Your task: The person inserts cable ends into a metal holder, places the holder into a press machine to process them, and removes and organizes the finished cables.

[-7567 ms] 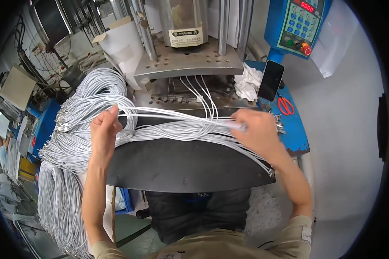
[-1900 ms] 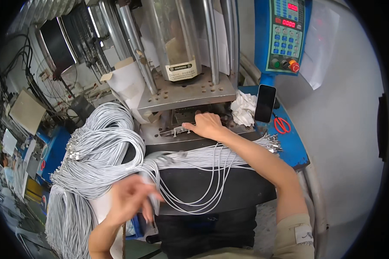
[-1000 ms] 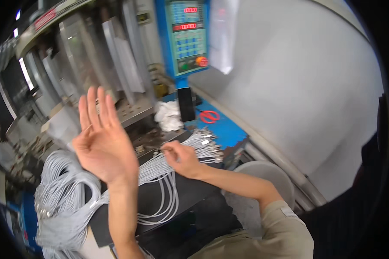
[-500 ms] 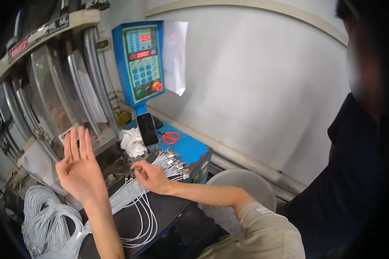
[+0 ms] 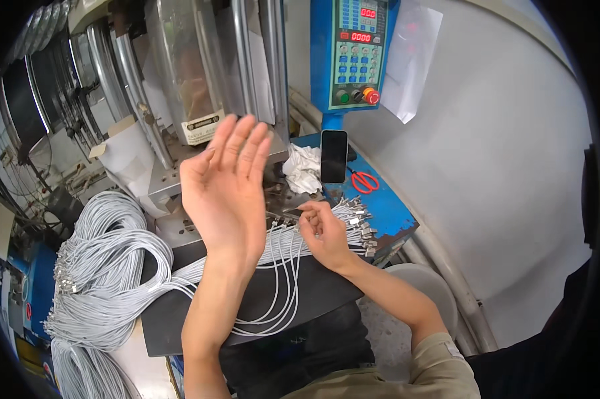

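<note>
My left hand (image 5: pixel 225 186) is raised palm up in front of the press, its fingers stretched out and holding nothing. My right hand (image 5: pixel 325 233) is lower, just above the bundle of grey-white cables (image 5: pixel 283 247), its fingers curled in. Whether something small is between those fingers is hidden. Several cables loop down from beside the right hand across the black mat (image 5: pixel 253 299). To its right, metal connectors (image 5: pixel 360 223) tip the cable ends. A large coil of the same cables (image 5: pixel 114 259) lies left of my left forearm.
The press (image 5: pixel 187 73) with metal columns rises behind my hands. A control panel (image 5: pixel 356 60) stands at the back right above a phone (image 5: pixel 334 156), red-handled scissors (image 5: pixel 364 181) and a crumpled white cloth (image 5: pixel 303 169). A grey bin (image 5: pixel 423 286) is beside the bench at right.
My view has turned left and downward, bringing more of the cable coil and mat into sight. My left hand stays raised and open; my right stays curled by the cables.
</note>
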